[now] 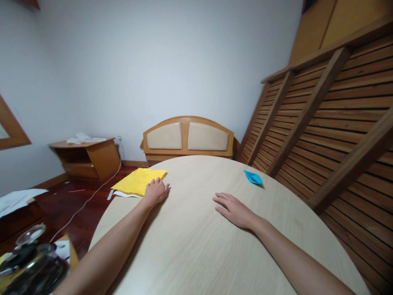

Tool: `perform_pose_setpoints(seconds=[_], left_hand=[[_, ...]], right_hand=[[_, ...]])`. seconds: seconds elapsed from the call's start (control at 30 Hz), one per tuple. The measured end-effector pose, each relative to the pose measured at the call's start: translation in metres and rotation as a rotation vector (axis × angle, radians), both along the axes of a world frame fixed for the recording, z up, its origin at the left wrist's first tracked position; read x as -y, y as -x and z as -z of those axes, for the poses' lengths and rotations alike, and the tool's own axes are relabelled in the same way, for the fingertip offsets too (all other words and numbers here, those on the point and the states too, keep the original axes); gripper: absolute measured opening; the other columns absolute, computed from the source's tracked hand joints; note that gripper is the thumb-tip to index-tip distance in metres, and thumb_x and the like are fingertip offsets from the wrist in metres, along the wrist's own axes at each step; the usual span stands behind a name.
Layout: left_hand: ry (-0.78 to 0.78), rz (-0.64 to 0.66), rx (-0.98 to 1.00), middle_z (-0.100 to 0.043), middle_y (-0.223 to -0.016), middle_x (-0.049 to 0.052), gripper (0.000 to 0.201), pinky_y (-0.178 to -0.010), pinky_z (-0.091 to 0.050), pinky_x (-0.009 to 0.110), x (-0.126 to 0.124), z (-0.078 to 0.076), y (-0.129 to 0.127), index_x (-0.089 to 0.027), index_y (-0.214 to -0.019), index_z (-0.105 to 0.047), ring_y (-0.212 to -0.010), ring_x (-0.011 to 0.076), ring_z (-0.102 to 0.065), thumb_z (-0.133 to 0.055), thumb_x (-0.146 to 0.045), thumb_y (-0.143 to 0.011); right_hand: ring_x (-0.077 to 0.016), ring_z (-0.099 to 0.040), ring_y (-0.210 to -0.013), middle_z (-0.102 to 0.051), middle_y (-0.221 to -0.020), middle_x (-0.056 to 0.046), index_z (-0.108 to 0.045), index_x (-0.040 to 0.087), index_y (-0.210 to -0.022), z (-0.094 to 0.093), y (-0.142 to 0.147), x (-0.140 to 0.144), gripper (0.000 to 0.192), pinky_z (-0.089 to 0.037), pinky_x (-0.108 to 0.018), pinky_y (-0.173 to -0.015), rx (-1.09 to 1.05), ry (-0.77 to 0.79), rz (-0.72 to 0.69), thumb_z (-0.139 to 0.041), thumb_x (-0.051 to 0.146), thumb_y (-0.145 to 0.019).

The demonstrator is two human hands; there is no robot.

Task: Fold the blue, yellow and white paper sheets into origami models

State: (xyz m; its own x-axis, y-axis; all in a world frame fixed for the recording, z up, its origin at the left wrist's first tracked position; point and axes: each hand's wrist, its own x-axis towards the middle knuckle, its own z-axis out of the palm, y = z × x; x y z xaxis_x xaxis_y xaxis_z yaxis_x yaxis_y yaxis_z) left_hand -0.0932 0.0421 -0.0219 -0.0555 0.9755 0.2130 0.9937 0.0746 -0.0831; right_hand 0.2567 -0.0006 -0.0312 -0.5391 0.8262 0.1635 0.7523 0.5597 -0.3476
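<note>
Pale round table (196,237), left hand (156,191) spread over yellow paper (133,181), right hand (235,209) spread, headboard (185,139), slatted panel (301,119)

We see even, cool light that is brightest on the middle of the plain pale wall (184,61) and dimmer towards its corners. Soft shadows lie beside the bare left hand (157,191) and under the small folded blue paper (253,178). The round pale wood-grain worktop (196,233) looks well lit, while the glossy dark red-brown floor (81,203) sinks into dimness. We notice wide-angle stretching in the slatted brown wooden panel (346,102) at right, and fine detail looks soft near the lower left corner.
</note>
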Motion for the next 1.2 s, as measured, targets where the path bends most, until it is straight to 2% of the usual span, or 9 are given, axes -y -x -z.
perform_pose_setpoints(seconds=[0.27,0.4,0.5,0.6,0.73,0.87,0.97,1.07,1.2], left_hand=[[-0.224,0.099,0.011,-0.039,-0.152,0.017,0.049,-0.111,-0.031,0.048,0.011,-0.011,-0.031,-0.011,-0.140,-0.046,-0.138,0.0351,-0.035,-0.042,-0.033,-0.096],[-0.122,0.373,0.137,-0.041,-0.152,0.015,0.049,-0.111,-0.036,0.045,0.036,-0.016,-0.074,-0.011,-0.140,-0.046,-0.133,0.0319,-0.044,-0.036,-0.032,-0.097],[-0.004,0.570,0.214,-0.046,-0.149,0.013,0.048,-0.107,-0.042,0.045,0.062,-0.017,-0.105,-0.016,-0.139,-0.047,-0.127,0.0315,-0.051,-0.034,-0.037,-0.097],[0.093,0.807,0.248,-0.048,-0.147,0.012,0.045,-0.101,-0.047,0.046,0.087,-0.017,-0.127,-0.020,-0.135,-0.049,-0.120,0.0314,-0.057,-0.036,-0.041,-0.097],[0.144,0.990,0.335,-0.059,-0.136,0.008,0.041,-0.098,-0.050,0.040,0.103,-0.019,-0.140,-0.024,-0.132,-0.050,-0.112,0.0263,-0.063,-0.038,-0.042,-0.098],[0.075,0.862,0.502,-0.068,-0.118,0.008,0.036,-0.095,-0.051,0.035,0.087,-0.010,-0.134,-0.020,-0.122,-0.057,-0.106,0.0208,-0.066,-0.032,-0.035,-0.101],[-0.069,0.694,0.525,-0.054,-0.141,0.014,0.042,-0.111,-0.040,0.038,0.062,0.004,-0.121,-0.015,-0.133,-0.050,-0.131,0.0240,-0.051,-0.042,-0.033,-0.096],[0.047,0.633,0.428,-0.029,-0.158,0.019,0.069,-0.120,-0.027,0.045,0.049,0.015,-0.110,-0.009,-0.147,-0.036,-0.147,0.0308,-0.025,-0.053,-0.043,-0.089],[0.174,0.666,0.320,-0.029,-0.158,0.017,0.070,-0.120,-0.022,0.052,0.059,0.016,-0.115,-0.014,-0.149,-0.037,-0.147,0.0346,-0.023,-0.044,-0.055,-0.092]], right_hand=[[-0.0271,-0.037,-0.141,-0.046,-0.151,-0.009,-0.056,0.022,-0.139,0.002,-0.002,-0.001,0.055,-0.026,-0.045,-0.117,0.016,0.005,-0.006,-0.039,0.055,-0.098],[-0.0265,-0.046,-0.133,-0.054,-0.143,-0.011,-0.058,0.019,-0.134,0.003,-0.001,-0.002,0.051,-0.033,-0.042,-0.113,-0.046,-0.030,0.019,-0.042,0.051,-0.097],[-0.0253,-0.057,-0.118,-0.062,-0.129,-0.013,-0.057,0.016,-0.129,-0.001,0.000,-0.005,0.046,-0.042,-0.040,-0.104,-0.175,-0.100,0.163,-0.039,0.045,-0.098],[-0.0260,-0.056,-0.118,-0.063,-0.125,-0.012,-0.057,0.018,-0.124,-0.010,-0.001,-0.006,0.040,-0.042,-0.041,-0.104,-0.296,-0.258,0.281,-0.036,0.041,-0.099],[-0.0249,-0.056,-0.118,-0.066,-0.120,-0.011,-0.062,0.019,-0.116,-0.018,-0.003,-0.006,0.036,-0.040,-0.041,-0.107,-0.335,-0.331,0.207,-0.035,0.037,-0.100],[-0.0231,-0.054,-0.124,-0.064,-0.129,-0.010,-0.064,0.018,-0.122,-0.012,0.002,-0.004,0.038,-0.038,-0.040,-0.111,-0.244,-0.210,0.054,-0.039,0.036,-0.099],[-0.0248,-0.042,-0.137,-0.050,-0.148,-0.010,-0.055,0.019,-0.138,-0.006,0.006,0.000,0.049,-0.030,-0.043,-0.117,-0.131,-0.100,-0.017,-0.044,0.045,-0.097],[-0.0274,-0.035,-0.142,-0.041,-0.154,-0.008,-0.050,0.022,-0.144,-0.005,0.009,0.007,0.059,-0.025,-0.045,-0.119,-0.015,0.009,-0.085,-0.044,0.056,-0.096],[-0.0272,-0.050,-0.129,-0.060,-0.137,-0.011,-0.060,0.021,-0.133,-0.011,0.014,0.014,0.052,-0.034,-0.044,-0.112,-0.007,-0.044,-0.014,-0.043,0.054,-0.097]])
